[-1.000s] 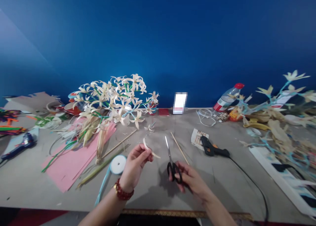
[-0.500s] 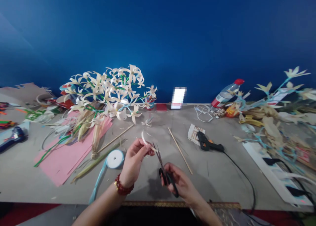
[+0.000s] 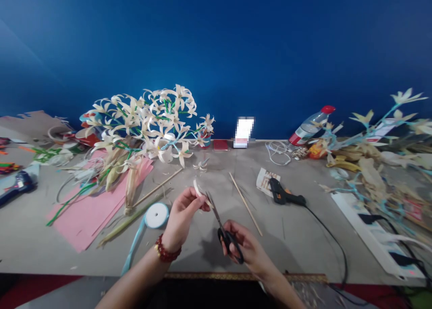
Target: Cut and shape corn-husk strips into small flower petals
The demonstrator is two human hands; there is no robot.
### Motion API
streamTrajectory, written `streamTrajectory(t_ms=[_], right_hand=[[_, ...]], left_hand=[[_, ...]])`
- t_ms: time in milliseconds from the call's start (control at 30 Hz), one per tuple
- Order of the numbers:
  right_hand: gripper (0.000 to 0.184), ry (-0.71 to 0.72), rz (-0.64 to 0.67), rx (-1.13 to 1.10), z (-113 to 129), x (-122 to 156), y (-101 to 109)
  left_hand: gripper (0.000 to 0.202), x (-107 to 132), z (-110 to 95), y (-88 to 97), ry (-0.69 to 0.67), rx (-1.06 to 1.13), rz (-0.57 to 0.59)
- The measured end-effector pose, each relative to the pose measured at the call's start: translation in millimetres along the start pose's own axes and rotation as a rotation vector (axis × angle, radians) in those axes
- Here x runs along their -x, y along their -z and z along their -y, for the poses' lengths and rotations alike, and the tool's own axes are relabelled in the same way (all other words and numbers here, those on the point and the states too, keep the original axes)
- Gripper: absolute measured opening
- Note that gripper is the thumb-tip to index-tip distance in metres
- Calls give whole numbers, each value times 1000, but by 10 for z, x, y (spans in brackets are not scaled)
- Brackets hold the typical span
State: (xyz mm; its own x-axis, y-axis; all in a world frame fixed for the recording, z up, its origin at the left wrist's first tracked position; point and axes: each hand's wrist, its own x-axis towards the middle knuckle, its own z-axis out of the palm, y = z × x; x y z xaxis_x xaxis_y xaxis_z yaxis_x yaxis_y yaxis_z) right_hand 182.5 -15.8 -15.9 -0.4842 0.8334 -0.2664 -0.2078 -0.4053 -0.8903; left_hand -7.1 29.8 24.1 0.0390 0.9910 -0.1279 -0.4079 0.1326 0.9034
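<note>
My left hand (image 3: 188,212) pinches a curved, cream-white petal-like strip (image 3: 197,187) between thumb and fingers; one end sticks up past the fingertips. My right hand (image 3: 241,243) grips black-handled scissors (image 3: 221,223), blades pointing up and left. The blade tips lie at the strip's lower end, close by my left fingertips; whether they touch it I cannot tell. Beyond my left hand a small loose white flower (image 3: 201,166) lies on the grey table (image 3: 209,264). Beside my left wrist is a white spool (image 3: 157,215) with light-blue ribbon trailing from it.
Many white handmade flowers (image 3: 162,120) stand at the back left, above pink sheets (image 3: 91,219). Right of my hands lie a thin wooden stick (image 3: 245,204) and a black glue gun (image 3: 285,194) with its cord. A power strip (image 3: 361,237) and a tilted bottle (image 3: 308,126) are farther right.
The scissors have shifted slightly up and left against the strip, and their handle loops look wider apart. My left hand keeps its pinch on the strip, nearly still.
</note>
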Motion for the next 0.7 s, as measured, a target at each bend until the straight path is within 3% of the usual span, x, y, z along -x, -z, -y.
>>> streamTrajectory(t_ms=[467,700], right_hand=[[50,-31,-129,71,-7,26,32],[60,-24,-104,155,43,89,26]], left_hand=[[22,-48,-51,-5,3,-7,-17],[22,-25,-48,-1,-8,-42,9]])
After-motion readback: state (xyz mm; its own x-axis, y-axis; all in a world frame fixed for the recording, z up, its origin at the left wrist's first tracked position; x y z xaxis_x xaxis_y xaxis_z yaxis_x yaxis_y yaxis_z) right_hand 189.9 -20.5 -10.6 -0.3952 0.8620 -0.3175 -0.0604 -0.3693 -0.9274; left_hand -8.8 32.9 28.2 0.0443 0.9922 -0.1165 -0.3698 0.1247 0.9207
